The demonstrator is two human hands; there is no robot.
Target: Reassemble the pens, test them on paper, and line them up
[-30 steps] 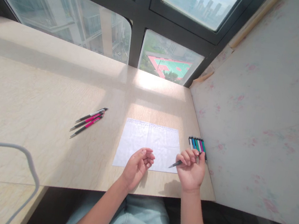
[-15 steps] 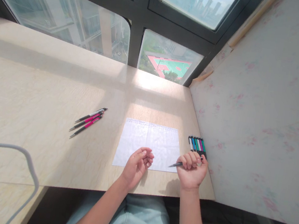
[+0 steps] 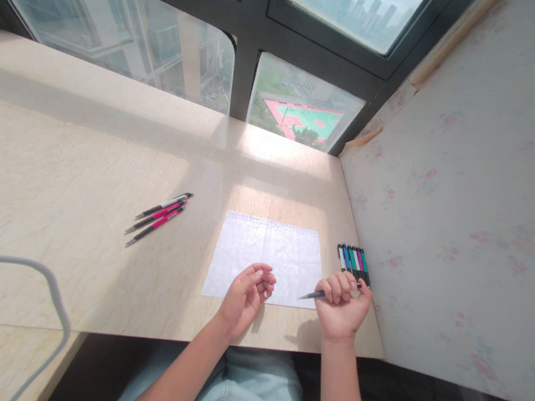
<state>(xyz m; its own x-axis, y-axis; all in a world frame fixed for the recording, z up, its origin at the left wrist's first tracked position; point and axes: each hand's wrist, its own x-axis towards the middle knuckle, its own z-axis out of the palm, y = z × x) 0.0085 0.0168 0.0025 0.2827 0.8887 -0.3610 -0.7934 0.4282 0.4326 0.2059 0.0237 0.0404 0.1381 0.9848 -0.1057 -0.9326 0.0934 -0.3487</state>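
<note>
My right hand [image 3: 343, 307] is closed around a pen [image 3: 312, 295], its dark pointed tip sticking out to the left above the paper's lower right corner. The thumb is near the pen's rear end, and the fingers hide most of the barrel. My left hand [image 3: 245, 295] rests at the lower edge of a white sheet of paper [image 3: 266, 243], fingers loosely curled, holding nothing. A row of several pens [image 3: 352, 260] in white, blue, green and purple lies just beyond my right hand, partly covered by it.
To the left lie two pink-and-black pens [image 3: 158, 219] and a white-and-black pen [image 3: 163, 206], side by side at a slant. A grey cable [image 3: 53, 290] curves across the lower left. A flowered wall [image 3: 470, 209] bounds the desk [image 3: 75, 187] on the right, a window behind.
The pen in my right hand has shifted very slightly, its tip now a little farther left. My left hand and the pens on the desk stay where they were.
</note>
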